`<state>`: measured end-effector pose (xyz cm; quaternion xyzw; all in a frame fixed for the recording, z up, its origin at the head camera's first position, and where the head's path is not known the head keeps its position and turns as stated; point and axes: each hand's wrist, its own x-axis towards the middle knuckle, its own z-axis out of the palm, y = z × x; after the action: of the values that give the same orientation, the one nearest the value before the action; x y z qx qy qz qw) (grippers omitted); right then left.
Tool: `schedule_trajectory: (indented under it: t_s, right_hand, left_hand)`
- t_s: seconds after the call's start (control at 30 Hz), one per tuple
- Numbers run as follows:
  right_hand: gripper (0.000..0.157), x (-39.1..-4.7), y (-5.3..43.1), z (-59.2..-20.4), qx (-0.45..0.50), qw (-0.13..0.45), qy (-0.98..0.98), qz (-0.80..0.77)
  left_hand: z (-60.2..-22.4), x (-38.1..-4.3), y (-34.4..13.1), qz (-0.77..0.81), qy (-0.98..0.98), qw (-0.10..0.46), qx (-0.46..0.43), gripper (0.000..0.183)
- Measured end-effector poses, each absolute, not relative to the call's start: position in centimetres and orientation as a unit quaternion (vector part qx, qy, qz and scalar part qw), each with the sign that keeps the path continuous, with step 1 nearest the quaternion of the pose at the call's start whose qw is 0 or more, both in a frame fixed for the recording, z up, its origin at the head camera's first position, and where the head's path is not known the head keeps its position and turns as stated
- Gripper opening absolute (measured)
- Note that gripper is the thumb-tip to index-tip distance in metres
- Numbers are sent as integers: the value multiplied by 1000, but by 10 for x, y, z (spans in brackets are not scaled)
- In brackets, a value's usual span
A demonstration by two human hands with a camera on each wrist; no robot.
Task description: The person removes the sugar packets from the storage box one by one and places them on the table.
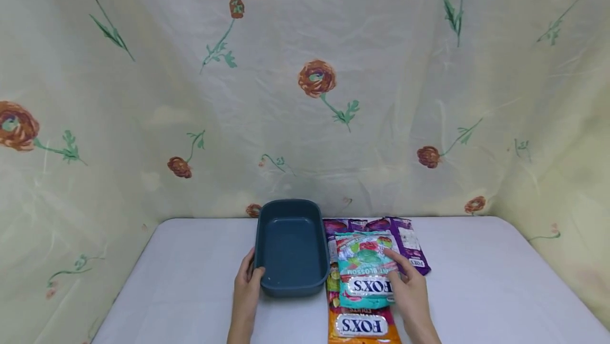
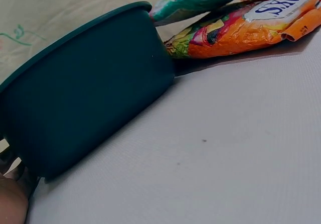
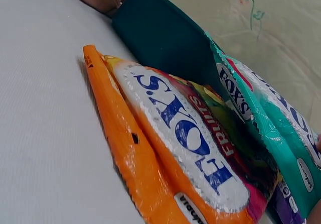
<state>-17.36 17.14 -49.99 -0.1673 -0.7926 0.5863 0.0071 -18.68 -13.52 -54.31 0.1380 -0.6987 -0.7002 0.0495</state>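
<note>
A dark teal plastic bin (image 1: 293,249) stands on the table with its inside bare. My left hand (image 1: 247,286) grips its near left side, the thumb over the rim and fingers along the outer wall. With my right hand (image 1: 411,288) I hold the right edge of a mint-green Fox's candy bag (image 1: 366,259), raised and tilted in the right wrist view. Below it lies an orange Fox's fruits candy bag (image 3: 180,133), partly covered. Purple Fox's candy bags (image 1: 413,249) lie behind, overlapping; how many is hidden.
The table (image 1: 476,280) wears a white cover with a back edge close behind the bin and bags. A cream flowered curtain (image 1: 381,121) hangs at the back and both sides. The bags lie right against the bin's right side.
</note>
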Motion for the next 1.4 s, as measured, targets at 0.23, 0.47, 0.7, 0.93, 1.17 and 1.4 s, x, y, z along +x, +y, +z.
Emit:
schedule_trajectory:
  t_s: [0.23,0.47,0.7,0.93,1.17,1.4]
  right_hand:
    - [51,-166,187,-506,-189,2,-788,586]
    - [49,-162,197,-512,-203,-12,-793,575]
    - [51,-158,207,-515,-213,-12,-800,561]
    - [51,-153,218,-520,-214,1,-812,542]
    - [52,-150,228,-526,-229,17,-819,526]
    - [52,-145,245,-534,-257,16,-807,532]
  left_hand:
    - [-542,-185,-133,-699,-701,48,135,56]
    - [-544,-187,-136,-701,-699,47,133,56]
    - [-546,-189,-137,-703,-697,44,134,56]
    - [-545,-188,-136,-702,-698,48,131,55]
    - [-544,-186,-139,-702,-699,53,124,54]
    - [-547,-187,-138,-707,-695,52,119,54]
